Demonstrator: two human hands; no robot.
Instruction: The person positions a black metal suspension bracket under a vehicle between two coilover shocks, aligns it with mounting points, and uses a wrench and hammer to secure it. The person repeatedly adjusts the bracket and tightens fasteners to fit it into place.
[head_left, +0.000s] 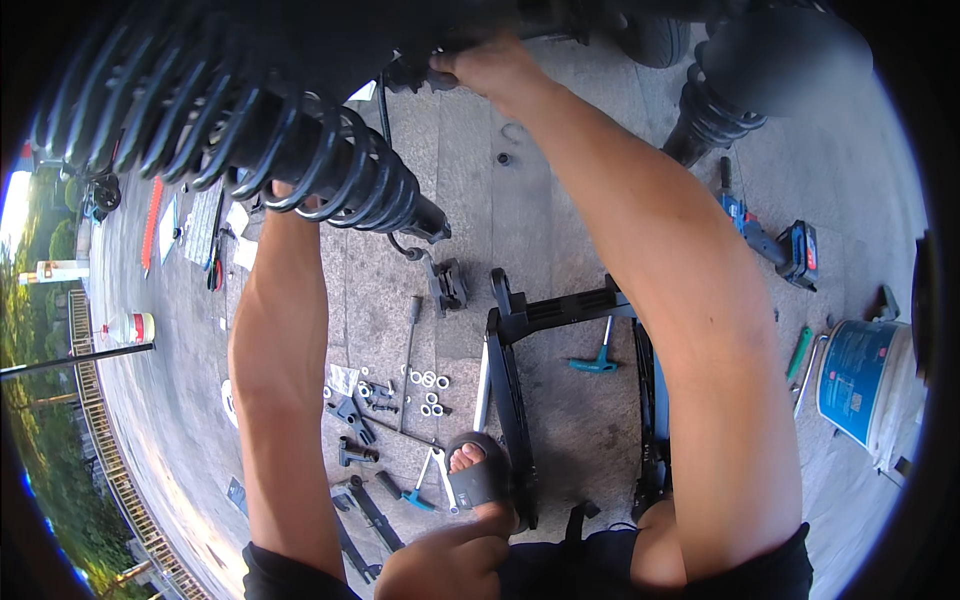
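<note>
Two coil-spring shock absorbers hang from a dark vehicle underside (330,40): a large near one (350,160) at upper left and another (715,110) at upper right. My left hand (284,190) reaches up behind the near spring, so its fingers are hidden. At the top centre my right hand (492,72) has its fingers curled against a dark part under the body; shadow hides what they grip. Below the near shock a brake caliper (447,287) dangles on a cable. A black metal frame (515,400) stands on the ground between my arms.
White rings (430,380) and small fittings are scattered below centre, beside wrenches (443,478) and a teal T-handle tool (594,362). At right are a cordless power tool (775,250) and a blue-white bucket (862,385). My sandalled foot (478,470) is near the frame.
</note>
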